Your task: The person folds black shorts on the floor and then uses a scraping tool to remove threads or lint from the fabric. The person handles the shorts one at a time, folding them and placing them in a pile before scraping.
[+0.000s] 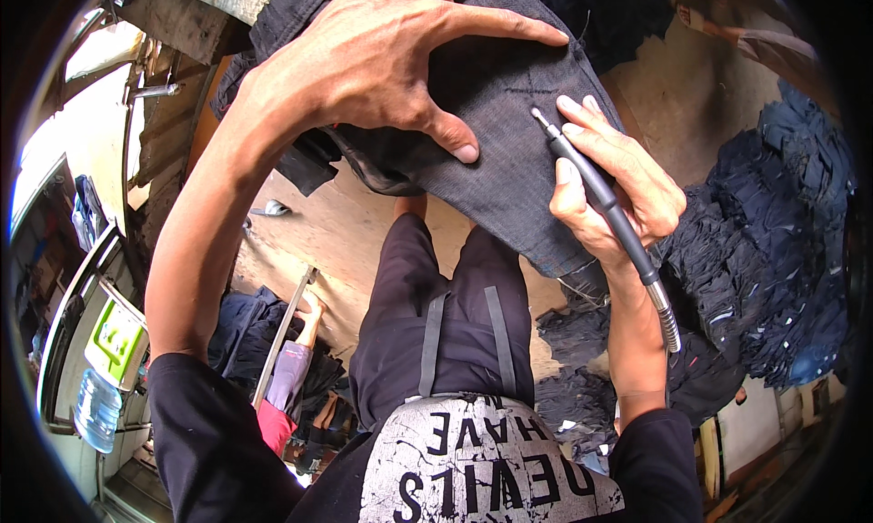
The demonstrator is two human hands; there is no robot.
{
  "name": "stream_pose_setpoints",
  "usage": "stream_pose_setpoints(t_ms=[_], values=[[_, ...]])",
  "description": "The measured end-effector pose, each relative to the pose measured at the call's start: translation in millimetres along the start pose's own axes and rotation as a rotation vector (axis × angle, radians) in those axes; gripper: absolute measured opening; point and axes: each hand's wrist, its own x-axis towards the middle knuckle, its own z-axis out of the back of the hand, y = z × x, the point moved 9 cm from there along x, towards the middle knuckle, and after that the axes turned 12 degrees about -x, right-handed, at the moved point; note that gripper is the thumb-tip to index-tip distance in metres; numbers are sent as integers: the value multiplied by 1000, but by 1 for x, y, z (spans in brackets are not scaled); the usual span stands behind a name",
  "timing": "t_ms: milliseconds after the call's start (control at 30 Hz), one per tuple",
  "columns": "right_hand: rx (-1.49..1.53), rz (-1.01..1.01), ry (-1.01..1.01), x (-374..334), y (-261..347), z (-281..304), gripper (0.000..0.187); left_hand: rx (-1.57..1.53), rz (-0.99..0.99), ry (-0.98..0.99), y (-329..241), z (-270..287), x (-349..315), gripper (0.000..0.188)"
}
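A pair of black denim trousers [496, 164] is stretched out in front of me, with a short dark worn line across the cloth. My left hand [377, 55] lies on the denim, thumb and forefinger spread wide apart. In my right hand [637, 182] is a slim black rotary tool handpiece [600, 186], gripped like a pen. Its metal tip is at the cloth, just below the worn line; whether it touches cannot be told. From the tool's rear end a ribbed metal sleeve points down past my right wrist.
Large heaps of dark and blue denim [782, 223] stand on the right. At lower left another person [293, 364] is beside dark clothes and a long thin bar [280, 341]. A blue water bottle [98, 409] and a green container [114, 341] are at far left.
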Motion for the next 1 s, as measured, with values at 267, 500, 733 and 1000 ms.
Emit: stream_pose_setpoints(t_ms=[267, 500, 733, 1000], values=[[214, -288, -409, -1, -22, 41, 23, 73, -167, -421, -6, 29, -13, 112], [19, -425, -471, -89, -1, 93, 19, -580, 528, -1222, 70, 15, -200, 92], [-69, -616, -335, -93, -20, 72, 31, -591, 352, -716, 107, 30, -178, 58], [-220, -480, -459, -182, -56, 148, 11, 36, 126, -773, -47, 21, -146, 22]])
